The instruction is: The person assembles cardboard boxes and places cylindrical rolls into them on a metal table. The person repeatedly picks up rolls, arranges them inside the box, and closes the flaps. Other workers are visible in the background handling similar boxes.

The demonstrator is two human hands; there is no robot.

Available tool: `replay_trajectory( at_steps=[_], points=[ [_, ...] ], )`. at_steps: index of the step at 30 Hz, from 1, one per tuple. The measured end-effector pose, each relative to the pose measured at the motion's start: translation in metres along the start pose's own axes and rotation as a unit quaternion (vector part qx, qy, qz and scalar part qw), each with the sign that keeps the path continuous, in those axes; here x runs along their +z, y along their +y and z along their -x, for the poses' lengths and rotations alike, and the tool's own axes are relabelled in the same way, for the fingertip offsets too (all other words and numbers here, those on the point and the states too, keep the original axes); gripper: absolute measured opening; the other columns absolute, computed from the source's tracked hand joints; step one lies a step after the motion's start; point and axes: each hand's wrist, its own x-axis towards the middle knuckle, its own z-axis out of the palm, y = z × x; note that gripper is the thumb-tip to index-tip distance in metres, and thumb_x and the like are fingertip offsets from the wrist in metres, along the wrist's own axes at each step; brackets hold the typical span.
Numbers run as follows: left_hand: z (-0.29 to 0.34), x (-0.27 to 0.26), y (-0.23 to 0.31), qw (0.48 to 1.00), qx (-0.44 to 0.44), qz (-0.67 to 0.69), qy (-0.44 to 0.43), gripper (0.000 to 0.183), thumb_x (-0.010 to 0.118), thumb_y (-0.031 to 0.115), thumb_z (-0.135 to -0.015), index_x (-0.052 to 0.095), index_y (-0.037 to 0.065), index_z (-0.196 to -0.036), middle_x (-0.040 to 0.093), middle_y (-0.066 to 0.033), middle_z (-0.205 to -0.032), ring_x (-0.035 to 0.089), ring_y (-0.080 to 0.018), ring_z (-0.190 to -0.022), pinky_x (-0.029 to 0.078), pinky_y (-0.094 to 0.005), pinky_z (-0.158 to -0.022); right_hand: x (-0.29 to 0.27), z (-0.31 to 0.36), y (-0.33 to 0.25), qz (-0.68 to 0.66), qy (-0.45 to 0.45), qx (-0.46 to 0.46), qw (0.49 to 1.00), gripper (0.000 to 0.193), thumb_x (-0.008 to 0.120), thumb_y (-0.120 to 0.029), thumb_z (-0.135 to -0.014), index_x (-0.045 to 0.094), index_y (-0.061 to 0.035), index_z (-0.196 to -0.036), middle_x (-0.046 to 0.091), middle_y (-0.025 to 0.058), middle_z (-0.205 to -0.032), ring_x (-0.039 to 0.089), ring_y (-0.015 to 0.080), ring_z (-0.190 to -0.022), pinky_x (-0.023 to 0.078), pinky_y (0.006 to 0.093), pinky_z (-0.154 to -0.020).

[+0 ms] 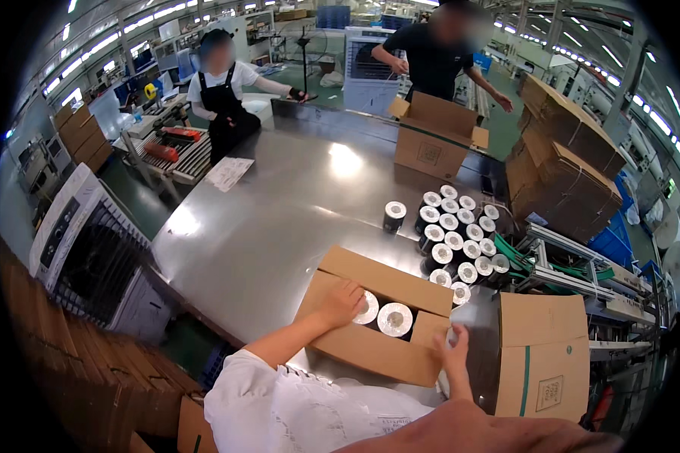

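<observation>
Your left hand (341,301) is inside the open carton (378,317) w/ fingers curled over a roll (368,308), pressing it down; a 2nd roll (394,319) sits just beside it in the same box. Your right hand (455,341) is at the carton's right flap, fingers spread loosely, not pinching anything that shows. More rolls (461,234) stand packed upright on the steel tabletop (279,219) just beyond the carton, one apart to their left. The rolls look stiff and dense, prob. fairly heavy for their size, w/ a smooth dark wrap that may slip, so grip around the side or cap the flat white end w/ your palm. The carton flaps are soft cardboard and bend easily.
</observation>
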Motion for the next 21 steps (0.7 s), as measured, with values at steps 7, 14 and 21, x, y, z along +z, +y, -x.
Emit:
replay_trajectory(
  at_steps=[7,14,21],
  points=[
    [-0.11,0.048,0.016,0.994,-0.02,-0.091,-0.054,0.025,0.062,0.027,-0.082,0.063,0.002,-0.083,0.062,-0.013,-0.085,0.059,-0.0311,-0.089,0.046,-0.0414,-0.083,0.03,0.048,0.006,-0.122,-0.034,0.169,0.977,0.077,0.075,-0.029,-0.077,0.037,0.0027,-0.136,0.059,0.0188,-0.118,0.06,0.0253,-0.104,0.047,0.0352,-0.091],
    [-0.037,-0.023,0.083,0.999,-0.014,0.047,0.013,0.031,0.069,0.033,-0.077,0.065,0.005,-0.088,0.063,-0.0147,-0.084,0.06,-0.0336,-0.085,0.047,-0.0426,-0.079,0.039,0.037,0.001,-0.261,-0.082,0.233,0.933,0.064,0.073,-0.031,-0.081,0.045,0.0026,-0.128,0.062,0.0131,-0.112,0.061,0.0205,-0.1,0.049,0.033,-0.088],
    [0.044,-0.023,0.126,0.981,-0.093,-0.096,-0.137,0.082,0.071,0.048,-0.072,0.042,0.003,-0.133,0.038,-0.0254,-0.135,0.034,-0.0402,-0.129,0.023,-0.0592,-0.106,0.101,0.021,-0.075,-0.489,-0.326,0.259,0.766,0.057,0.049,-0.042,-0.096,0.039,-0.006,-0.139,0.034,0.0106,-0.144,0.033,0.0191,-0.133,0.034,0.0365,-0.107]
  ],
)
